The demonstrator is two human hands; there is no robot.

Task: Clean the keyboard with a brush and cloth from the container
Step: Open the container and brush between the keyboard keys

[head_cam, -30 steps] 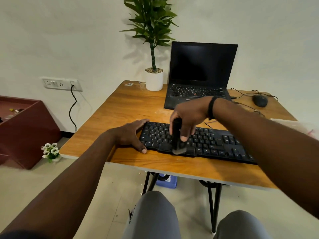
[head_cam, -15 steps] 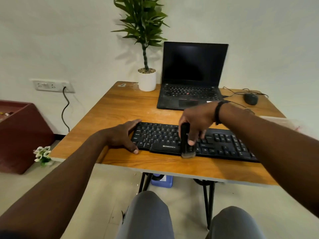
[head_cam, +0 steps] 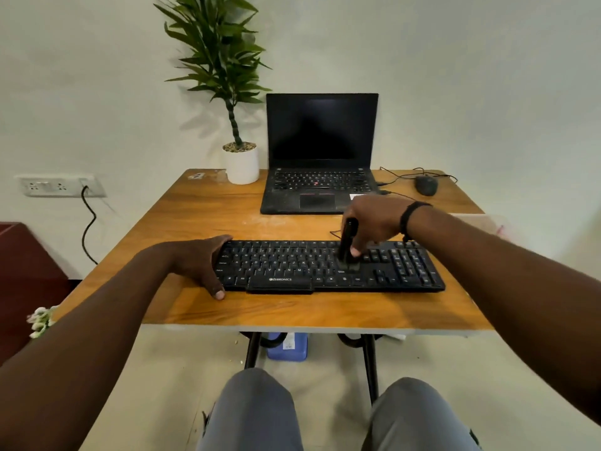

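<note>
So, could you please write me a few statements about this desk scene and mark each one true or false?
1. The right hand grips a dark brush whose bristles rest on the keyboard. True.
2. The left hand is lifted clear of the table. False: it rests at the keyboard's left end, thumb on the table.
3. The laptop is closed. False: its lid is open and the screen is dark.
4. A potted plant stands left of the laptop. True.
5. The mouse lies between the two hands. False: it sits at the far right corner of the table, beyond the right hand.
</note>
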